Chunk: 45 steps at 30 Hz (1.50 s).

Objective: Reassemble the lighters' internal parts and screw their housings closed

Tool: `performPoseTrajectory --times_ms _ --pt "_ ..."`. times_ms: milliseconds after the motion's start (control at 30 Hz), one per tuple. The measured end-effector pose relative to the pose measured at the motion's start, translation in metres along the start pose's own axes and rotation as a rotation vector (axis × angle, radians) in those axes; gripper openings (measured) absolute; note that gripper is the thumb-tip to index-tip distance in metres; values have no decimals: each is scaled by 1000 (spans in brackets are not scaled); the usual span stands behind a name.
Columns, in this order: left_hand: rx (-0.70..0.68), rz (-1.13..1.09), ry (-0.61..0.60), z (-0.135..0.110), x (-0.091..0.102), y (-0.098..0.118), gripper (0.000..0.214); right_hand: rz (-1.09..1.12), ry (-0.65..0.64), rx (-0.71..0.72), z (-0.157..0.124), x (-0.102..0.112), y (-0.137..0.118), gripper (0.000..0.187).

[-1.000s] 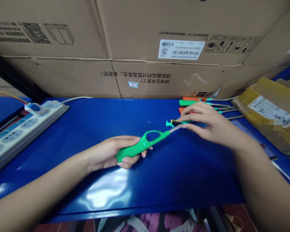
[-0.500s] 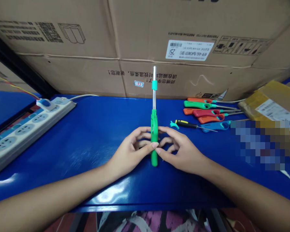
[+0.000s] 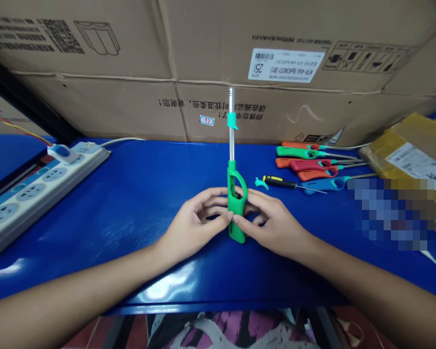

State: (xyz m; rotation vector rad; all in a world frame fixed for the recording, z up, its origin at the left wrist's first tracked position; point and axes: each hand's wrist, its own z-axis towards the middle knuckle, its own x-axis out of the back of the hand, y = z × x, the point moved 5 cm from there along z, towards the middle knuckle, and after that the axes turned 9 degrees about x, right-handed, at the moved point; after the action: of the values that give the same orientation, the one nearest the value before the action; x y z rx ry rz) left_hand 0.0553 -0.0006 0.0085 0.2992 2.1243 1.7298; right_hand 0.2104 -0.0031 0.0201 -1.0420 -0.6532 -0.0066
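Note:
A long green gas lighter (image 3: 237, 220) is pinched between both my hands above the blue table (image 3: 138, 194), its metal tube pointing away from me. A teal collar (image 3: 232, 121) sits partway along the tube. My left hand (image 3: 201, 220) grips the handle from the left, thumb pressed on its face. From the right, my right hand (image 3: 272, 220) holds the same handle, thumb on the lower part. The fingers behind the handle are partly hidden. Beyond my right hand lie a small teal plastic piece (image 3: 261, 183) and a black-and-yellow screwdriver (image 3: 279, 182).
Several lighters lie to the right, among them a red one (image 3: 308, 166) and a blue one (image 3: 323, 185). A taped parcel (image 3: 403, 140) sits at the far right, near a blurred patch. On the left is a white power strip (image 3: 54, 184). A large cardboard box (image 3: 131, 106) stands behind.
The green lighter has turned about its length, so its broad side and trigger loop now show. Both hands still hold it. The view has shifted slightly.

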Motion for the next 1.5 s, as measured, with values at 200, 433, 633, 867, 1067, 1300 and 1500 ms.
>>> performPoseTrajectory --times_ms 200,433,633,867,1067,1300,1500 --pt "-54 35 21 -3 -5 4 50 -81 -88 18 -1 -4 -10 15" --pt "-51 53 22 -4 -4 2 54 -5 -231 23 -6 -7 -16 61" --pt "-68 101 -9 -6 -4 3 56 -102 -201 40 -8 -5 -14 75" --pt "-66 92 -21 -6 -1 0 59 -247 -161 89 -7 0 -13 74" --pt "-106 83 -5 -7 -2 -3 56 -177 -154 70 -5 0 -15 64" --pt "-108 79 -4 -9 -2 0 55 -212 -214 118 -7 -3 -19 65" --pt "-101 74 -23 -9 -4 1 54 -233 -319 64 -10 -5 -21 74"
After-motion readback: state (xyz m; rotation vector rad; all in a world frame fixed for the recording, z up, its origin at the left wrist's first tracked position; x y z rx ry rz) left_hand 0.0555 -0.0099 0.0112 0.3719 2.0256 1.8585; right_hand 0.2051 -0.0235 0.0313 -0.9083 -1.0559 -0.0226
